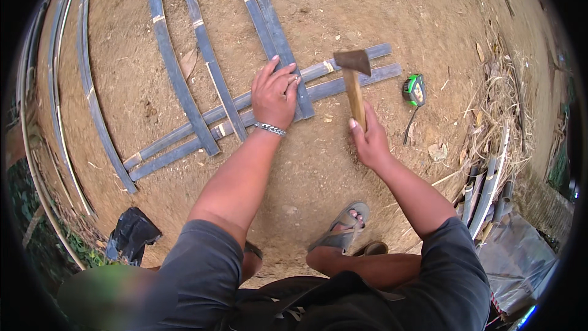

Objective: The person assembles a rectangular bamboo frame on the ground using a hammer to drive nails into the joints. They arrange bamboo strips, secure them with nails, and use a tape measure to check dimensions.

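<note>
My right hand (370, 140) grips the wooden handle of a small hatchet (353, 95). Its dark, rusty head (351, 60) is raised over the right ends of two crossing bamboo strips (323, 70). On the lengthwise dark bamboo strips (304, 103), where they cross these two, rests my left hand (274, 97). Its thumb and forefinger are pinched together over the rightmost strip; a small thing between them is too tiny to name. A silver chain bracelet (270, 129) circles the left wrist.
More bamboo strips (167, 55) lie lengthwise to the left. A green and black tape measure (414, 90) sits on the bare earth to the right. Dry straw and bamboo offcuts (487, 190) are heaped at the right edge. A black plastic bag (131, 234) lies at lower left.
</note>
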Demonstrator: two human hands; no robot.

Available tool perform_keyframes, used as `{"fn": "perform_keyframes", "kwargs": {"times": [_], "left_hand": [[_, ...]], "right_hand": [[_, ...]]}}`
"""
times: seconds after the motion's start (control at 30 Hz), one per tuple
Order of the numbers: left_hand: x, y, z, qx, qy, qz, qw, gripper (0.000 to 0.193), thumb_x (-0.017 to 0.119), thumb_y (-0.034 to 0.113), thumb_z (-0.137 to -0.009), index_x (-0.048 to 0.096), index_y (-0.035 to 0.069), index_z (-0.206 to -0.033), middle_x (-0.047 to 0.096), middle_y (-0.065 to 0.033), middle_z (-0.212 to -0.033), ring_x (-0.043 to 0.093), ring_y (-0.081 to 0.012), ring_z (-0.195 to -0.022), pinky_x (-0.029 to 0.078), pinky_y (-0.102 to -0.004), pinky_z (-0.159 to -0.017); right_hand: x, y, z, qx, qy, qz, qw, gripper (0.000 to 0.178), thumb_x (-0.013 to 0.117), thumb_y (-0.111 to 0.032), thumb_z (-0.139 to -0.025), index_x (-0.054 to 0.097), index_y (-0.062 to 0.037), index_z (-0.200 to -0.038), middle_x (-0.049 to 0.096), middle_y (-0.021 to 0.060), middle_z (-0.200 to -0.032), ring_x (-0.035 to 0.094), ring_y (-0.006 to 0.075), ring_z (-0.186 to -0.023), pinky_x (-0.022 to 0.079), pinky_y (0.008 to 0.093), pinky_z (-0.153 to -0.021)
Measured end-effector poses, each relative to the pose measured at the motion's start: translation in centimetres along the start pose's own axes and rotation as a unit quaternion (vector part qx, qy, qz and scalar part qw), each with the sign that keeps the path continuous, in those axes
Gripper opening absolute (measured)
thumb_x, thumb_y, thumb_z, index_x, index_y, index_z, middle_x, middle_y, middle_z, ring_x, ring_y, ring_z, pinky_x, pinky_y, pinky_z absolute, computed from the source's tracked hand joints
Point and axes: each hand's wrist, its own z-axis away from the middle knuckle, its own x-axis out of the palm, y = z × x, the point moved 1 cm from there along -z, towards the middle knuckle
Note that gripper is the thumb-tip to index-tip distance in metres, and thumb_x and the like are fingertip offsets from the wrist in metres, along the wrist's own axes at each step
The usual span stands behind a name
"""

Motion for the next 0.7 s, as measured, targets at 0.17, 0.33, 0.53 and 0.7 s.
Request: {"fn": "perform_keyframes", "kwargs": {"times": [0.17, 0.33, 0.53, 0.7], "left_hand": [[-0.2, 0.1, 0.0, -0.001, 0.003, -0.002, 1.000, 0.008, 0.075, 0.006, -0.084, 0.075, 0.010, -0.090, 0.075, -0.0021, -0.118, 0.057, -0.0285, -0.134, 0.043, -0.0483, -0.108], [-0.4, 0.2, 0.1, -0.008, 0.004, 0.001, 1.000, 0.013, 0.075, 0.005, -0.081, 0.076, 0.011, -0.093, 0.075, -0.0010, -0.117, 0.056, -0.0274, -0.135, 0.043, -0.0489, -0.108], [-0.2, 0.0, -0.1, -0.023, -0.017, -0.017, 0.999, 0.014, 0.075, 0.008, -0.083, 0.076, 0.012, -0.096, 0.075, -0.0010, -0.117, 0.056, -0.0253, -0.135, 0.040, -0.0498, -0.113], [-0.4, 0.2, -0.1, -0.033, -0.020, -0.013, 0.999, 0.012, 0.074, 0.008, -0.084, 0.076, 0.012, -0.095, 0.075, -0.0006, -0.119, 0.056, -0.0243, -0.135, 0.036, -0.0510, -0.117]], "right_hand": [[0.4, -4.3, 1.7, -0.103, -0.045, 0.108, 0.988, 0.055, 0.054, -0.022, -0.104, 0.035, -0.0097, -0.154, 0.059, 0.0265, -0.138, 0.063, 0.0467, -0.117, 0.053, 0.0501, -0.098], [0.9, -5.0, 2.1, -0.161, -0.009, 0.088, 0.983, 0.054, 0.057, -0.017, -0.102, 0.039, -0.0095, -0.153, 0.060, 0.0260, -0.137, 0.063, 0.0470, -0.118, 0.052, 0.0473, -0.098], [0.8, -3.7, 1.5, -0.128, -0.042, 0.124, 0.983, 0.056, 0.059, -0.018, -0.101, 0.039, -0.0127, -0.153, 0.061, 0.0257, -0.135, 0.065, 0.0457, -0.111, 0.055, 0.0477, -0.093], [0.3, -3.7, 1.7, -0.193, 0.004, 0.101, 0.976, 0.056, 0.059, -0.018, -0.101, 0.039, -0.0138, -0.154, 0.062, 0.0256, -0.133, 0.065, 0.0460, -0.111, 0.055, 0.0479, -0.092]]}}
